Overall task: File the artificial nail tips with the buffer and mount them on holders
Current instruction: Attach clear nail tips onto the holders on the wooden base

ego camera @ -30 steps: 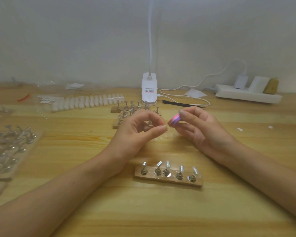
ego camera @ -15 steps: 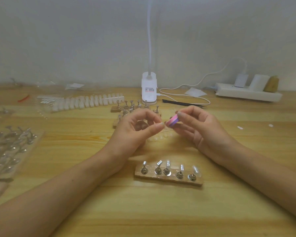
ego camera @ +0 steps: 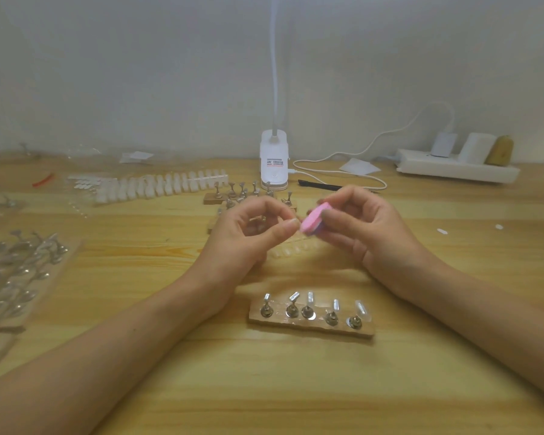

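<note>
The only writing in sight is on the white lamp base [ego camera: 274, 163] at the back of the table [ego camera: 264, 387]: a small label with red and dark lines of print, too small to read. No brand shows on the white power strip [ego camera: 453, 171] at the far right.

The buffer [ego camera: 313, 220] is held in the air above the middle of the table, between the two hands. It is a small pink oval block with a purple layer along its lower edge. Its long axis slants from upper right to lower left, and its broad pink face is turned towards the camera and to the left. The right hand [ego camera: 368, 233] grips its upper right end between thumb and curled forefinger. The lower left end meets the fingertips of the left hand [ego camera: 252, 237], whose thumb and forefinger are pinched together; what lies in that pinch is too small and blurred to tell.

Just nearer than the hands lies a wooden strip [ego camera: 311, 324], long axis running left to right, carrying five metal holders [ego camera: 292, 309] in a row, each topped with a clear nail tip leaning away from the camera. A strip of clear tips [ego camera: 296, 248] lies under the hands.
</note>
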Demonstrator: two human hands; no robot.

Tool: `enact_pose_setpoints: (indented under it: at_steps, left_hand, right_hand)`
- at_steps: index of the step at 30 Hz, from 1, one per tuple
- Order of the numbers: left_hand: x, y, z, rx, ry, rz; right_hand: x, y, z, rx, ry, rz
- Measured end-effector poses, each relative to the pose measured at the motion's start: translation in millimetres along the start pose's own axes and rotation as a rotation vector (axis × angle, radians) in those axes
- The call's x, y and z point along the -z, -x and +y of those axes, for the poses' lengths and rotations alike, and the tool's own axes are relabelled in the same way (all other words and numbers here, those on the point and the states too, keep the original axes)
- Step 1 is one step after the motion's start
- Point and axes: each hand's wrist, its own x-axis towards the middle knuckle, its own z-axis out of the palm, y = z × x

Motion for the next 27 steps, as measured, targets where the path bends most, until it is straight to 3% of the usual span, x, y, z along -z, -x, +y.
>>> enact_pose_setpoints:
  at_steps: [2, 6, 11, 15, 19, 23, 27]
  left_hand:
    - [-0.7, 0.4, 0.5, -0.003, 0.011, 0.006]
    - [-0.2, -1.2, -0.7, 0.006, 0.033, -0.002]
    - [0.7, -1.4, -3.1, -0.019, 0.013, 0.004]
    - [1.3, -1.8, -3.9, -0.021, 0.011, 0.000]
    - [1.2, -0.7, -3.1, -0.026, -0.024, -0.001]
    - [1.2, -0.3, -2.5, -0.035, -0.033, -0.005]
    - [-0.4, 0.1, -1.1, -0.051, -0.036, -0.014]
  right_hand:
    - [2.8, -0.8, -2.5, 0.007, -0.054, 0.092]
    - [-0.9, 5.9, 4.0, -0.026, 0.018, -0.115]
    - [0.1, 2.3, -1.9, -0.016, -0.080, 0.049]
    - [-2.8, 7.4, 1.4, -0.047, 0.019, -0.123]
    - [-0.5, 2.5, -1.8, -0.005, -0.065, 0.040]
    - [-0.2, 6.2, 2.8, -0.047, 0.053, -0.174]
    - [1.2, 2.4, -0.6, -0.022, -0.041, -0.005]
